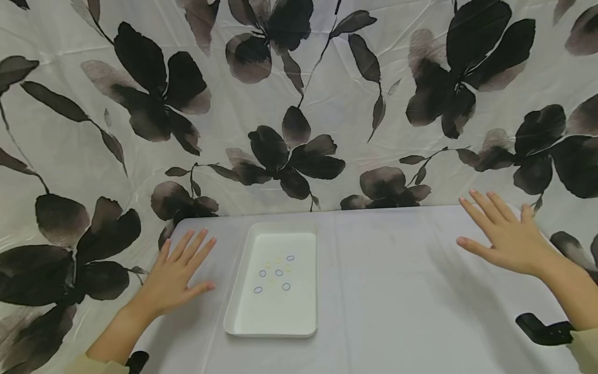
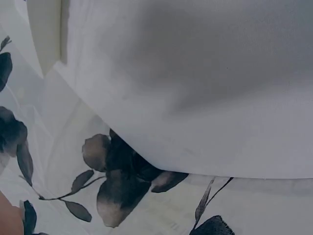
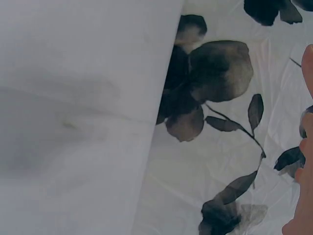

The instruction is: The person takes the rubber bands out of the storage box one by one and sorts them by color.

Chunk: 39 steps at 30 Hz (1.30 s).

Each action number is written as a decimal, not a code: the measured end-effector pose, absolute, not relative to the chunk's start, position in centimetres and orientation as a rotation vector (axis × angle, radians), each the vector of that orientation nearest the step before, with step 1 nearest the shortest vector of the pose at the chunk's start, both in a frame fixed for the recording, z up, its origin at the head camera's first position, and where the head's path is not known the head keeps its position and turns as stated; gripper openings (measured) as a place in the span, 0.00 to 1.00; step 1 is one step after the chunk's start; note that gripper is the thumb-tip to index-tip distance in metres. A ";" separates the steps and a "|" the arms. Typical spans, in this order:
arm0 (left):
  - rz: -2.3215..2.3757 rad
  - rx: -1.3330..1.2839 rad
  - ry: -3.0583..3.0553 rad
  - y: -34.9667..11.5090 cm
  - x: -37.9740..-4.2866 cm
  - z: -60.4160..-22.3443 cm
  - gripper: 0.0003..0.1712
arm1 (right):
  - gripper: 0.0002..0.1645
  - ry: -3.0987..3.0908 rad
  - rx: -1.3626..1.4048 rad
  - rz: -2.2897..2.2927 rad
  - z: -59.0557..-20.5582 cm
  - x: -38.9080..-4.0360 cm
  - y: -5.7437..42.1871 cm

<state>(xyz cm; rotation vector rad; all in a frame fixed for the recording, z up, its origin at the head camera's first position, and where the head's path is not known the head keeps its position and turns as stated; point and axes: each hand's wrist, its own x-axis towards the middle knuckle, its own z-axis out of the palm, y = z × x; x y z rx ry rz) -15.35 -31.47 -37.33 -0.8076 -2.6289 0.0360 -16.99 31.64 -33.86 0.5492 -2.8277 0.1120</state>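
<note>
A white rectangular tray [image 1: 271, 317] lies on the table in the head view. Several small thin rings are scattered inside it, blue ones [image 1: 286, 290] and paler yellow ones [image 1: 272, 284]; their material is too small to tell. To the tray's left, my left hand [image 1: 173, 283] is held with fingers spread and nothing in it. Far to the right, my right hand [image 1: 511, 241] has its fingers extended, also holding nothing. Only a sliver of the left hand [image 2: 9, 215] and the edge of the right hand [image 3: 302, 196] show in the wrist views.
White cloth covers the table [image 1: 388, 291], whose far edge runs just beyond the tray. Behind and to the left hangs a pale sheet [image 1: 327, 104] printed with dark flowers. A black strap piece [image 1: 544, 330] sits at the right wrist, another [image 1: 137, 361] at the left.
</note>
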 end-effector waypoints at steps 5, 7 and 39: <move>0.010 -0.811 -2.642 -31.2 -15.4 -37.5 0.47 | 0.51 -2.827 0.627 0.192 -33.6 -17.3 31.8; -0.010 -0.828 -2.616 -31.0 -15.4 -37.6 0.45 | 0.48 -2.815 0.687 0.300 -33.4 -17.6 31.8; -1.656 0.090 -2.824 -25.5 -15.1 -42.6 0.27 | 0.16 -2.783 0.874 1.021 -31.0 -22.7 22.3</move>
